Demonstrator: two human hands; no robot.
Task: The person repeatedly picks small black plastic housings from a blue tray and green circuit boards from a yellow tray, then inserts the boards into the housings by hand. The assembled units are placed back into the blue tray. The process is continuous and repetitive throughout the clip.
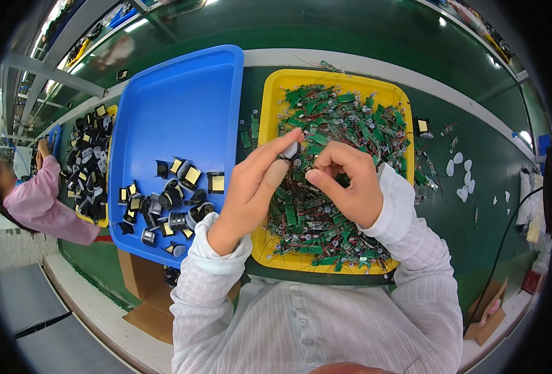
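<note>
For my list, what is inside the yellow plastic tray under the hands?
The yellow plastic tray holds heaped, wired green circuit boards. The left hand and right hand cover some; what lies deeper is hidden.

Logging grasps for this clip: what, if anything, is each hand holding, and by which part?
The left hand holds a small dark piece between thumb and fingers, apparently by its sides. Whether the right hand holds anything cannot be told.

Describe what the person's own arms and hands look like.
Loose white, finely ribbed sleeves with bunched cuffs cover both arms. The left hand has what looks like a tan wrap on its thumb; the right hand appears bare.
</note>
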